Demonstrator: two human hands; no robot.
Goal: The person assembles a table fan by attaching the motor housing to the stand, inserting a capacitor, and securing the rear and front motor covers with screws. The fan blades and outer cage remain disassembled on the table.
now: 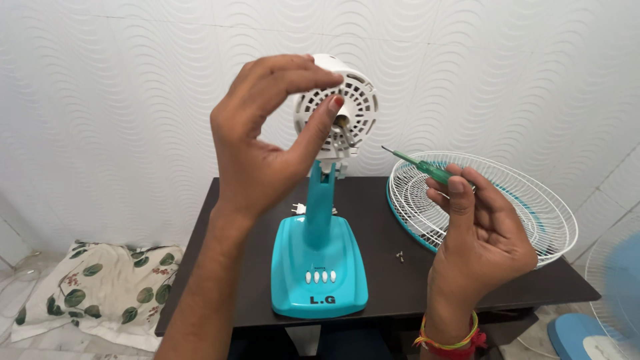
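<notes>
A table fan without its guard stands on a dark table (393,280): a turquoise base (319,273) with white buttons, a turquoise neck, and a white vented motor housing (353,100) on top. My left hand (267,140) is raised at the motor housing, thumb and fingers pinching at the shaft in its middle. My right hand (477,227) holds a green-handled screwdriver (427,168), its tip pointing up-left toward the motor, apart from it.
A white wire fan guard (533,200) with a turquoise rim lies on the table's right side. Two small screws (400,256) lie beside the base. A leaf-print cloth (93,287) lies on the floor at left. Another blue fan (613,293) stands at the right edge.
</notes>
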